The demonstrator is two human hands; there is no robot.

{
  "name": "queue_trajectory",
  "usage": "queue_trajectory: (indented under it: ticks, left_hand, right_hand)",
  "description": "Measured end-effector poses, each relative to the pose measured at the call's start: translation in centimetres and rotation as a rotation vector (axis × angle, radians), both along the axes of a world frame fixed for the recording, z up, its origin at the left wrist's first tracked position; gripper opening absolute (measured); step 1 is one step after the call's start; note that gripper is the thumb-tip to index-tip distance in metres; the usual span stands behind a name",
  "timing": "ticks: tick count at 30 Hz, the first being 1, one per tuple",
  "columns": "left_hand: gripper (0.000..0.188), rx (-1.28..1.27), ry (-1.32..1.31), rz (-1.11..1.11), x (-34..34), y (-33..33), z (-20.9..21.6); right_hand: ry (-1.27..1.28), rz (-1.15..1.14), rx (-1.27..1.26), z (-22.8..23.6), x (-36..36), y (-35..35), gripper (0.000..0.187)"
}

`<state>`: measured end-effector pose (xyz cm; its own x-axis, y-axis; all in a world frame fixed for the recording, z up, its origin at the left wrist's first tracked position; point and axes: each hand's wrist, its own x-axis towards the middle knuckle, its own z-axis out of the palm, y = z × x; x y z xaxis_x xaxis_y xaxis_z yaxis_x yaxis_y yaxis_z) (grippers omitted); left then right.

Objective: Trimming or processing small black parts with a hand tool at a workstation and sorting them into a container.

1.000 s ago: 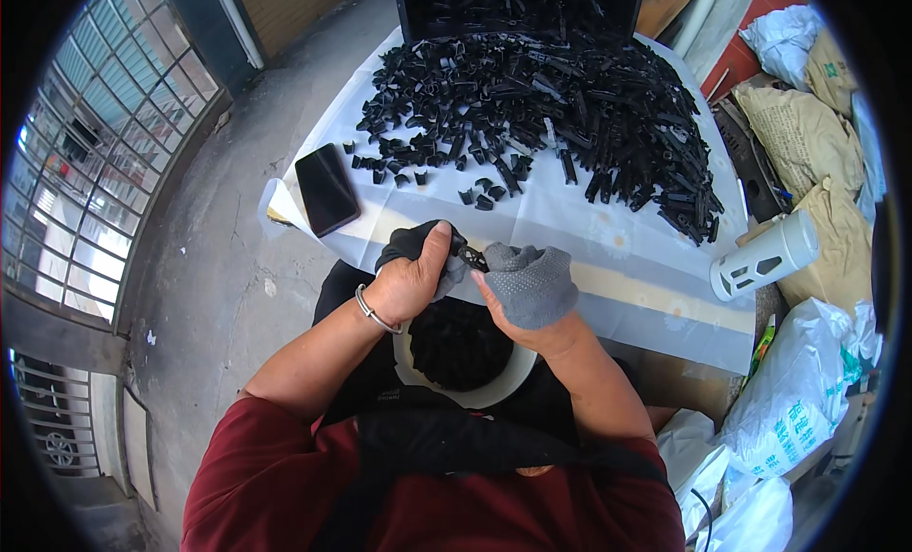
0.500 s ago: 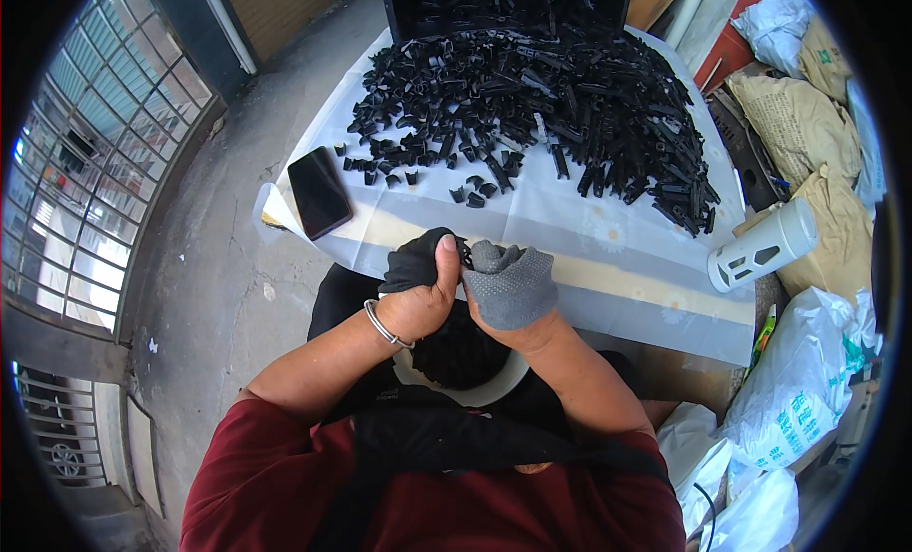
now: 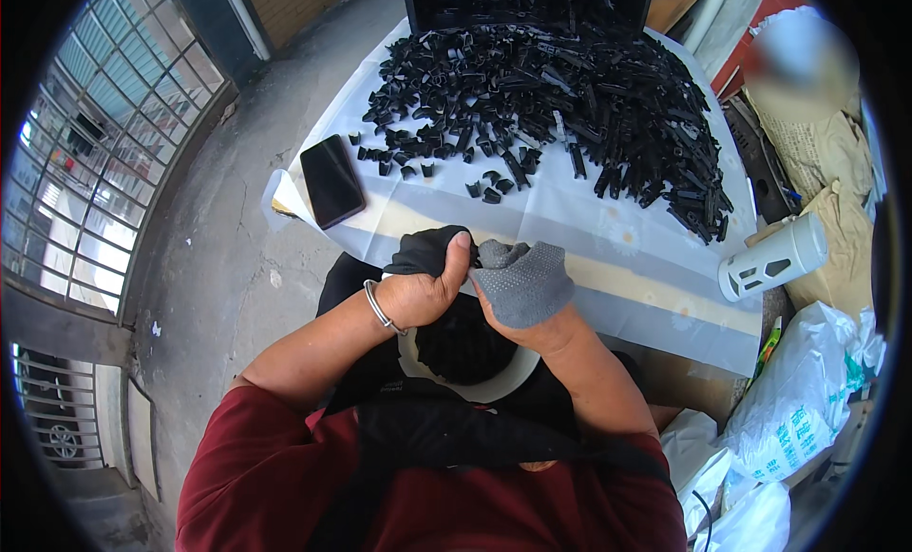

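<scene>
Black glove [image 3: 418, 253] gripped tight in bare left hand [image 3: 427, 291]; grey-gloved right hand [image 3: 522, 286] fingers' grip unclear.

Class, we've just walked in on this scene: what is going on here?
A person sits at a table covered with a white cloth. The bare left hand grips a piece of dark cloth, pressed against the right hand, which wears a grey dotted glove. Below the hands is a bowl of black pieces. A large heap of black plastic parts covers the far table, beside a dark phone.

Matt black plastic pieces [image 3: 570, 86], glossy tablecloth [image 3: 608, 257], dotted knit grey glove [image 3: 522, 284], metal bangle [image 3: 378, 308].
</scene>
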<state>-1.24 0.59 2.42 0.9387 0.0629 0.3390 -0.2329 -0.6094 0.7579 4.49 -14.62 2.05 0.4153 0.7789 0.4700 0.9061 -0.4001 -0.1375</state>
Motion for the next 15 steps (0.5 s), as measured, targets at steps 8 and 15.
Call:
queue_trajectory:
  ticks: [8,15]
  left_hand:
    - [0.036,-0.339,0.215,-0.038,-0.4,1.0,-0.1]
    - [0.042,-0.238,0.314,-0.015,-0.3,2.1,0.1]
  right_hand:
    - [0.13,0.056,0.257,-0.2,-0.1,-0.1,0.015]
    - [0.306,0.123,0.211,-0.1,1.0,-0.2,0.021]
